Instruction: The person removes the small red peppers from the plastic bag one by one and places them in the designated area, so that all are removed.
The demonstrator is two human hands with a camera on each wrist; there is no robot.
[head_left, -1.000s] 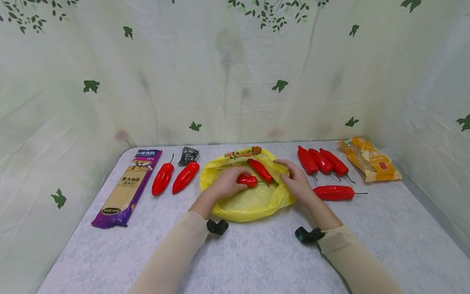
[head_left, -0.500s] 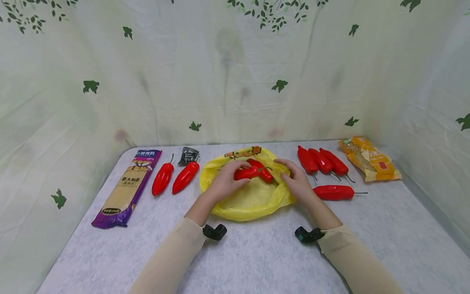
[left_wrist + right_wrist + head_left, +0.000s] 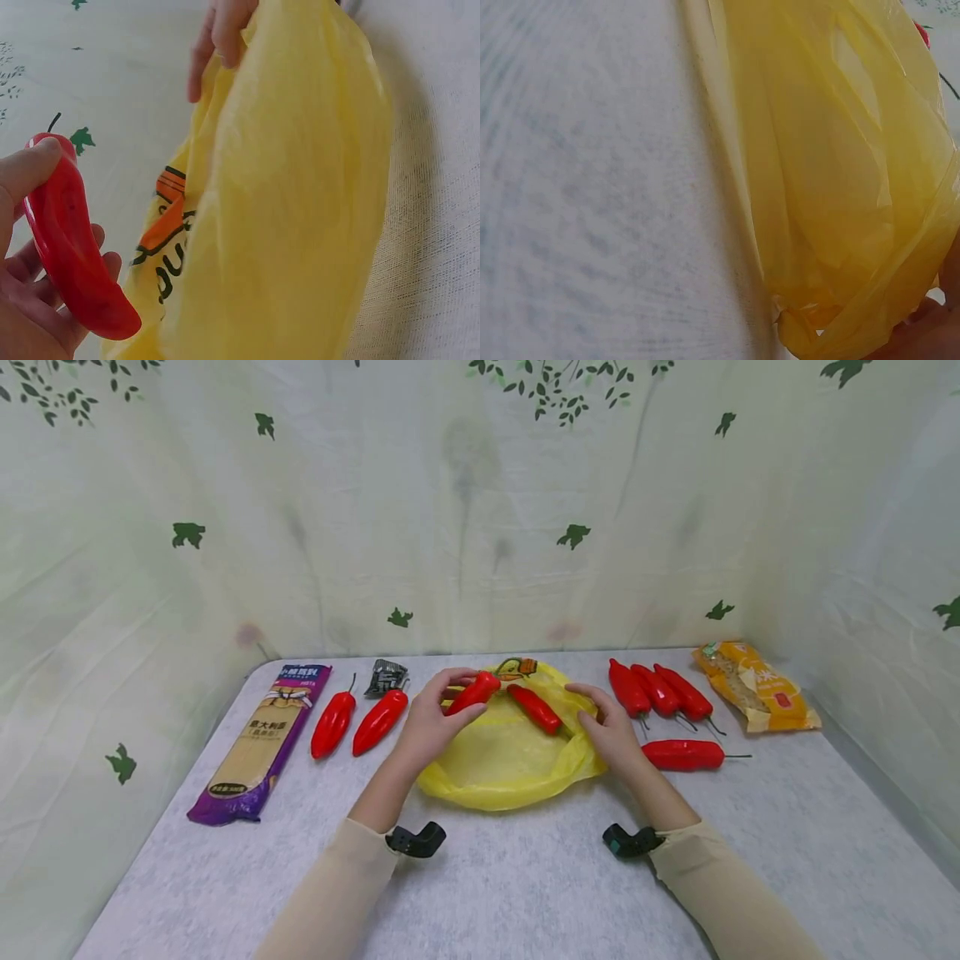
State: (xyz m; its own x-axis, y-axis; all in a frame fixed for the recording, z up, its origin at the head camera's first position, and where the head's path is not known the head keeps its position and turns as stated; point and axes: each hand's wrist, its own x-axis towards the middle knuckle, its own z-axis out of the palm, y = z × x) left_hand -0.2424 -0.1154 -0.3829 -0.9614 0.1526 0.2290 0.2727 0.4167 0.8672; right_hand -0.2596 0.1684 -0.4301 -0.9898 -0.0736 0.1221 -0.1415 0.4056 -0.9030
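Observation:
My left hand (image 3: 429, 722) holds a glossy red chili pepper (image 3: 475, 692) above the left rim of a yellow plastic bag (image 3: 495, 781). In the left wrist view, the thumb lies across the stem end of this chili pepper (image 3: 71, 232), with fingers behind it. The bag lies with its mouth spread wide. Inside it is another red chili pepper (image 3: 535, 708). At the bag's right rim, my right hand (image 3: 613, 735) grips the plastic between thumb and fingers. The right wrist view shows mostly the yellow bag (image 3: 817, 172), with that hand partly hidden at the lower right.
Two red chili peppers (image 3: 379, 722) lie left of the bag, near a small black packet (image 3: 386, 677) and a purple pasta pack (image 3: 262, 743). Several red chili peppers (image 3: 684, 755) and an orange food packet (image 3: 757, 687) lie to the right on the grey-white table (image 3: 510, 885).
My left hand has lifted the chili pepper out of the bag and moved left and up with it. The bag's left rim has shifted. My right hand stays almost still.

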